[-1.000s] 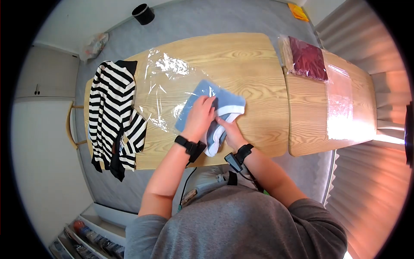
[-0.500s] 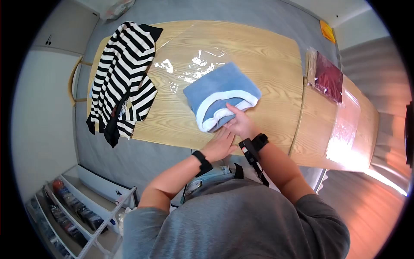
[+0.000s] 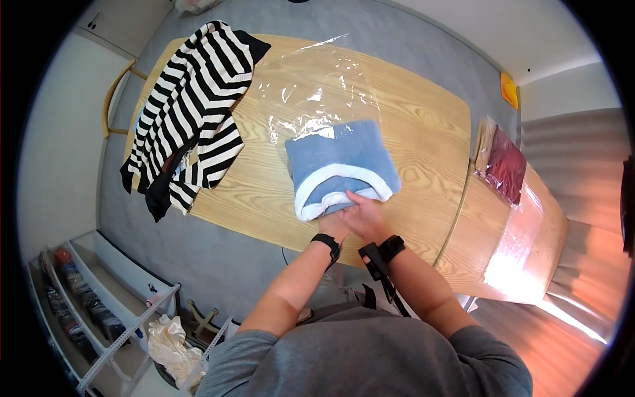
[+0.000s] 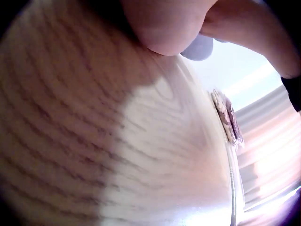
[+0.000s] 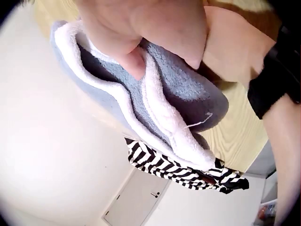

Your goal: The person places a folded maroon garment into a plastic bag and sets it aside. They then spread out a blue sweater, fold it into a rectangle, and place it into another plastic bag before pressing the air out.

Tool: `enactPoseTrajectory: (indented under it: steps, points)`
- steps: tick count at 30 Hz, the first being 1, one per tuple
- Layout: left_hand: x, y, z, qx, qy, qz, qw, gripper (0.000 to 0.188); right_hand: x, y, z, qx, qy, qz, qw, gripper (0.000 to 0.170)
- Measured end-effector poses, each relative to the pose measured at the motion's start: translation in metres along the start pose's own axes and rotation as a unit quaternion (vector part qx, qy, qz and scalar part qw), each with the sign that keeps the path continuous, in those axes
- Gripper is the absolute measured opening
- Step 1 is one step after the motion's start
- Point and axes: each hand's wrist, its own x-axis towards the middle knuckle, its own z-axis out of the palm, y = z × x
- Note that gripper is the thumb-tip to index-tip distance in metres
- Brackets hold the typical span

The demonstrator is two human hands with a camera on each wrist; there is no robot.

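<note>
The right hand pinches the near edge of a folded blue cloth, the thumb lying over an inner white band and the fingers hidden below. Tucked close beside it, at the same edge, is the left hand; its fingers are out of sight, so I cannot tell whether they grip anything. The blue cloth lies flat on the wooden surface, right in front of the person, and a wide white trim curves across its near part. A clear plastic bag spreads out beyond it, its shiny near end overlapping the far edge of the cloth. Over at the left end of the surface lies a black-and-white striped sweater, well apart from the hands. To the right, on a second surface, I see a dark red packet in plastic, with a glossy clear sheet beside it. A wooden chair stands past the sweater, and a packed shelf stands lower left.
</note>
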Motion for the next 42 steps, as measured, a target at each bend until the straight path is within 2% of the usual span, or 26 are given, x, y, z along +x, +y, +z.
enactPoseTrajectory:
  steps: [2, 5, 6, 8, 12, 14, 15, 16, 17, 18, 19, 20, 21, 22, 23, 24, 25, 26, 28, 29, 30, 31, 32, 33, 35, 42]
  points:
    - [0.007, -0.006, 0.011, 0.114, 0.107, 0.062, 0.986, 0.059, 0.009, -0.006, 0.003, -0.012, -0.064, 0.017, 0.998, 0.041]
    - [0.003, 0.009, -0.012, 0.100, 0.136, 0.051, 0.984, 0.049, 0.026, -0.012, 0.009, -0.012, -0.092, 0.025, 0.995, 0.042]
    - [-0.003, 0.020, -0.031, 0.100, 0.137, 0.051, 0.984, 0.049, 0.029, -0.013, 0.013, -0.014, -0.093, 0.026, 0.995, 0.042]
    - [-0.015, 0.038, -0.062, 0.096, 0.074, 0.017, 0.993, 0.049, 0.032, -0.014, 0.023, -0.040, -0.092, 0.013, 0.995, 0.042]
    - [-0.007, 0.021, -0.044, 0.082, 0.106, 0.032, 0.991, 0.052, 0.019, -0.015, 0.035, -0.059, -0.094, -0.001, 0.994, 0.042]
    - [-0.016, 0.008, -0.054, -0.010, 0.155, 0.101, 0.983, 0.058, -0.006, -0.025, 0.036, -0.189, -0.120, -0.072, 0.972, 0.044]
    - [-0.025, 0.003, -0.065, 0.007, 0.161, 0.136, 0.978, 0.058, 0.000, -0.037, 0.004, -0.268, -0.014, -0.121, 0.956, 0.045]
    - [-0.033, -0.007, -0.072, 0.008, 0.159, 0.136, 0.978, 0.058, -0.015, -0.047, 0.007, -0.269, 0.016, -0.183, 0.945, 0.045]
    - [-0.045, -0.020, -0.076, -0.019, 0.104, 0.180, 0.978, 0.052, -0.030, -0.055, 0.013, -0.270, 0.048, -0.243, 0.930, 0.045]
    - [-0.058, -0.031, -0.080, -0.047, 0.048, 0.222, 0.973, 0.046, -0.031, -0.061, 0.005, -0.267, 0.051, -0.243, 0.931, 0.045]
    - [-0.071, -0.040, -0.090, -0.047, 0.044, 0.223, 0.973, 0.046, -0.029, -0.070, -0.003, -0.326, 0.061, -0.327, 0.885, 0.046]
    - [-0.086, -0.048, -0.103, -0.087, -0.051, 0.228, 0.968, 0.041, -0.027, -0.077, -0.009, -0.380, 0.071, -0.408, 0.827, 0.047]
    - [-0.094, -0.050, -0.115, -0.126, -0.146, 0.231, 0.954, 0.036, -0.023, -0.089, -0.010, -0.376, 0.076, -0.410, 0.827, 0.047]
    - [-0.099, -0.048, -0.124, -0.125, -0.152, 0.233, 0.953, 0.036, -0.017, -0.102, -0.009, -0.406, 0.068, -0.357, 0.839, 0.049]
    - [-0.104, -0.046, -0.132, -0.110, -0.004, 0.223, 0.969, 0.033, -0.010, -0.112, -0.008, -0.432, 0.061, -0.302, 0.847, 0.051]
    - [-0.106, -0.042, -0.141, -0.092, 0.145, 0.210, 0.963, 0.031, 0.001, -0.117, -0.006, -0.427, 0.065, -0.306, 0.848, 0.051]
    - [-0.099, -0.033, -0.149, -0.084, 0.206, 0.207, 0.953, 0.035, 0.015, -0.121, -0.005, -0.427, 0.038, -0.282, 0.859, 0.052]
    - [-0.088, -0.021, -0.158, -0.080, 0.202, 0.214, 0.952, 0.035, 0.025, -0.122, -0.002, -0.425, 0.010, -0.258, 0.868, 0.052]
    - [-0.062, 0.002, -0.170, -0.016, 0.225, 0.274, 0.935, 0.048, 0.040, -0.115, 0.004, -0.397, 0.006, -0.247, 0.884, 0.048]
    - [-0.052, 0.011, -0.168, -0.013, 0.221, 0.281, 0.934, 0.048, 0.045, -0.112, 0.004, -0.377, -0.002, -0.230, 0.897, 0.045]
    - [-0.043, 0.020, -0.165, 0.019, 0.194, 0.262, 0.945, 0.058, 0.046, -0.112, 0.003, -0.372, 0.000, -0.235, 0.898, 0.045]
    - [-0.038, 0.026, -0.161, 0.050, 0.169, 0.241, 0.954, 0.067, 0.045, -0.111, 0.004, -0.434, -0.007, -0.214, 0.875, 0.038]
    - [-0.033, 0.026, -0.155, 0.050, 0.168, 0.244, 0.954, 0.067, 0.044, -0.111, 0.006, -0.495, -0.015, -0.191, 0.848, 0.034]
    - [-0.027, 0.023, -0.144, 0.100, 0.168, 0.214, 0.957, 0.073, 0.042, -0.108, 0.005, -0.494, -0.014, -0.192, 0.848, 0.034]
    - [-0.020, 0.015, -0.129, 0.169, 0.176, 0.182, 0.953, 0.078, 0.022, -0.089, 0.019, -0.640, 0.148, -0.308, 0.688, 0.028]
    - [-0.007, 0.005, -0.112, 0.237, 0.228, 0.178, 0.928, 0.065, 0.006, -0.048, -0.020, -0.579, 0.203, -0.420, 0.669, 0.023]
